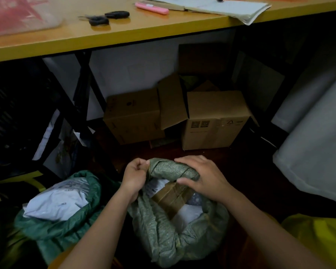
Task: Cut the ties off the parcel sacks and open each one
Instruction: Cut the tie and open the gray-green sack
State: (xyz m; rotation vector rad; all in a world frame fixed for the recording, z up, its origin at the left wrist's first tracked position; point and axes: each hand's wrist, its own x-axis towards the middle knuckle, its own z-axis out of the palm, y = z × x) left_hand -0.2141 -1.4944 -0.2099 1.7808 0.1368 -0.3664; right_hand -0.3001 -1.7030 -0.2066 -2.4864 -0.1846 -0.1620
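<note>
A yellow-edged bench spans the top, cardboard boxes beneath it. On the floor, an open dark green sack sits left of the speckled sack. The right hand curls over its rolled rim; the left hand pinches that rim. Scissors lie on the bench.

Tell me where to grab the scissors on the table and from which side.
Take the scissors by the two black loop handles, coming from the table's near edge. The handles point right and toward that edge, and the blades run away to the left.
</note>
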